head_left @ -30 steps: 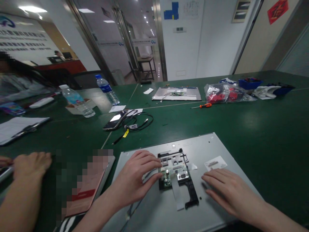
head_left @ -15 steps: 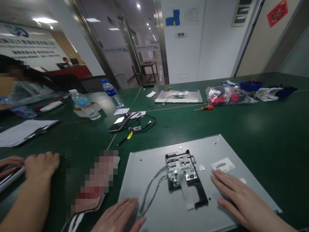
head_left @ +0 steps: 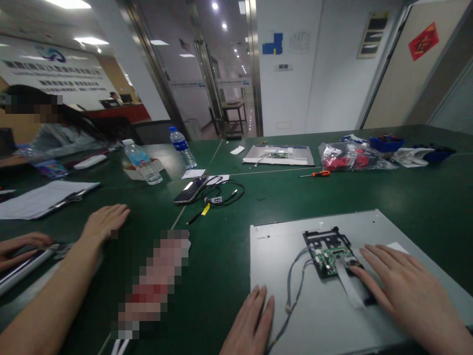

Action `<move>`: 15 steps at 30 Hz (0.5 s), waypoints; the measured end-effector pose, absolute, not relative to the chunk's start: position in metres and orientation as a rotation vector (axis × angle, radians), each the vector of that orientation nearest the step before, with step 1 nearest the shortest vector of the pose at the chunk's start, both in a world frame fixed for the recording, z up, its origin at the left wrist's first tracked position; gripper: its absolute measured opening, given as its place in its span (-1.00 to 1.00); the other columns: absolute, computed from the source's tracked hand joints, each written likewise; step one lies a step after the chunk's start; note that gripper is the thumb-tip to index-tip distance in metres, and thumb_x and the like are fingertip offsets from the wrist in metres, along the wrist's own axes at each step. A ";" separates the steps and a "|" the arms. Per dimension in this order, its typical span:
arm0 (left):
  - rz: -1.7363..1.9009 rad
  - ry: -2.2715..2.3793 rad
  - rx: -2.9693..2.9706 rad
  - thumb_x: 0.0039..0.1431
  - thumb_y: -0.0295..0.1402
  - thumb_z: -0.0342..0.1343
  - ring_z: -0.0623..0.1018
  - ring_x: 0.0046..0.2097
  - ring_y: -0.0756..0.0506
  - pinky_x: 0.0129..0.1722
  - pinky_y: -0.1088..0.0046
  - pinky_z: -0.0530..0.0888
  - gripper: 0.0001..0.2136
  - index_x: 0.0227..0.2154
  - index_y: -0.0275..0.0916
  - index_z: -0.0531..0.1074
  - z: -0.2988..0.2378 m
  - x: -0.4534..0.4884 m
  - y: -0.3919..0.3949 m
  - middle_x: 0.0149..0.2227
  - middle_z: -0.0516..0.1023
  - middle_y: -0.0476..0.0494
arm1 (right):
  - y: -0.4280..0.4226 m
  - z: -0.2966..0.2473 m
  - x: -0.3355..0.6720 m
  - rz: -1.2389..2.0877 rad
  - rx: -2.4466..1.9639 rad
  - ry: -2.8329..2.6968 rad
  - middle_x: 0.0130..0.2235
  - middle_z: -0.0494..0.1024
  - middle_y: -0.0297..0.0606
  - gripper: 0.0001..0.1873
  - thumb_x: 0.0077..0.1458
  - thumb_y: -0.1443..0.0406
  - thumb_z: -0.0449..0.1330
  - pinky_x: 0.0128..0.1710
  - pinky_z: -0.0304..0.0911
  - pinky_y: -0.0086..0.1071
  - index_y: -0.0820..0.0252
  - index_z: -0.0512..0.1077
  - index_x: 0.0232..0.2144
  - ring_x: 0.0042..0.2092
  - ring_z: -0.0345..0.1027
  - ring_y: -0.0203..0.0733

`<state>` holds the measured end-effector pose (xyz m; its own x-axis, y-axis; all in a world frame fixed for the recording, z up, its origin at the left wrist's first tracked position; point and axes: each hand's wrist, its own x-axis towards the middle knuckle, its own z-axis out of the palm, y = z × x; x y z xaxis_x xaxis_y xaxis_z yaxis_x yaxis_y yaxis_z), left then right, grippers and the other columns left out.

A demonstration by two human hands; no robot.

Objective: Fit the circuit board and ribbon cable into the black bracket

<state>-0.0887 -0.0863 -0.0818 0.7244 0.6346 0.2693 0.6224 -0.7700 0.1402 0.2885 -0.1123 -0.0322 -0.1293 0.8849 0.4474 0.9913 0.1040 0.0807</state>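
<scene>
A flat display panel (head_left: pixel 306 315) lies on the table with its grey metal back up. Fixed to that back is a green circuit board (head_left: pixel 327 259) in a black frame, with grey cables (head_left: pixel 291 291) and a flat ribbon cable (head_left: pixel 349 286). My left hand (head_left: pixel 249 320) rests at the panel's left edge, fingers stretched out and holding nothing. Spread over the board's right side is my right hand (head_left: pixel 406 281); its thumb is at the connector and its fingers lie toward a partly covered white label (head_left: pixel 398 247).
To the left, another person's hand (head_left: pixel 107 222) reaches across the table near a phone-like blurred item (head_left: pixel 158 276). Beyond lie a phone (head_left: pixel 190 191), a black cable (head_left: pixel 236 195), a screwdriver (head_left: pixel 320 174), a second panel (head_left: pixel 254 155) and bottles (head_left: pixel 144 165). A bagged red item (head_left: pixel 340 160) lies back right.
The panel has shifted right, with both my hands moving right as well. My right hand now covers part of the board and the label. The other person's hand has reached forward.
</scene>
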 end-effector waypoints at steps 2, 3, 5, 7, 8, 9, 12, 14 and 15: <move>0.416 0.998 2.890 0.28 -0.01 0.18 0.44 0.27 -0.39 0.12 0.14 0.57 -0.23 0.43 -0.18 0.06 -0.081 -0.066 -0.079 0.32 0.33 -0.42 | -0.106 -0.028 0.266 -0.448 -1.753 -2.142 0.07 0.59 0.02 -0.51 0.38 0.04 0.01 0.09 0.34 0.21 0.24 0.54 0.04 0.09 0.46 0.28; 0.368 0.946 2.897 0.28 0.00 0.17 0.44 0.27 -0.42 0.10 0.12 0.58 -0.26 0.39 -0.24 0.13 -0.078 -0.053 -0.075 0.32 0.32 -0.47 | -0.103 -0.027 0.255 -0.384 -1.692 -2.183 0.09 0.57 0.00 -0.53 0.37 0.07 0.03 0.10 0.34 0.18 0.25 0.52 0.06 0.12 0.44 0.26; 0.309 0.823 2.866 0.22 0.10 0.18 0.46 0.25 -0.44 0.08 0.10 0.60 -0.20 0.36 -0.32 0.19 -0.069 -0.030 -0.067 0.30 0.35 -0.52 | -0.096 -0.028 0.236 -0.244 -1.579 -2.266 0.15 0.54 -0.02 -0.56 0.35 0.14 0.08 0.10 0.38 0.10 0.26 0.49 0.12 0.16 0.42 0.20; 0.362 0.796 2.814 0.19 0.16 0.18 0.47 0.25 -0.42 0.10 0.09 0.59 -0.14 0.38 -0.30 0.15 -0.059 -0.016 -0.062 0.28 0.38 -0.49 | -0.089 -0.031 0.222 -0.064 -1.473 -2.370 0.24 0.46 -0.09 -0.53 0.32 0.13 0.15 0.14 0.37 0.03 0.21 0.45 0.19 0.22 0.38 0.14; 0.414 0.821 2.796 0.20 0.15 0.18 0.47 0.25 -0.41 0.12 0.07 0.57 -0.16 0.38 -0.27 0.14 -0.056 -0.014 -0.061 0.28 0.39 -0.46 | -0.087 -0.033 0.218 0.014 -1.456 -2.392 0.26 0.44 -0.13 -0.51 0.32 0.12 0.18 0.16 0.36 0.01 0.18 0.43 0.21 0.24 0.35 0.11; 0.472 0.856 2.792 0.22 0.11 0.18 0.48 0.24 -0.40 0.14 0.06 0.55 -0.19 0.38 -0.25 0.15 -0.054 -0.015 -0.060 0.26 0.41 -0.43 | -0.085 -0.034 0.215 0.075 -1.454 -2.400 0.26 0.44 -0.17 -0.50 0.32 0.11 0.19 0.19 0.34 0.00 0.14 0.42 0.22 0.26 0.33 0.10; 0.575 0.980 2.837 0.23 -0.01 0.21 0.54 0.18 -0.36 0.14 0.03 0.55 -0.32 0.31 -0.23 0.26 -0.053 -0.030 -0.062 0.20 0.50 -0.34 | -0.085 -0.038 0.217 0.125 -1.505 -2.382 0.24 0.47 -0.21 -0.53 0.33 0.11 0.19 0.24 0.26 0.05 0.11 0.44 0.21 0.29 0.28 0.12; 0.588 1.034 2.868 0.21 -0.05 0.23 0.56 0.16 -0.34 0.11 0.05 0.58 -0.36 0.27 -0.23 0.30 -0.057 -0.043 -0.064 0.18 0.52 -0.30 | -0.088 -0.040 0.226 0.079 -1.550 -2.356 0.22 0.49 -0.20 -0.57 0.34 0.13 0.17 0.25 0.23 0.07 0.11 0.48 0.18 0.30 0.26 0.14; 0.587 1.056 2.869 0.21 -0.05 0.23 0.56 0.16 -0.33 0.10 0.06 0.58 -0.37 0.27 -0.22 0.31 -0.059 -0.048 -0.065 0.19 0.52 -0.29 | -0.089 -0.042 0.234 0.045 -1.579 -2.329 0.21 0.50 -0.21 -0.59 0.35 0.14 0.16 0.26 0.22 0.07 0.10 0.49 0.16 0.30 0.26 0.14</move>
<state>-0.0476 -0.0647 -0.0593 0.6988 0.6303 0.3382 0.6197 -0.7696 0.1539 0.2336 -0.0894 -0.0421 -0.3340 0.9092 0.2484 0.8990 0.3865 -0.2057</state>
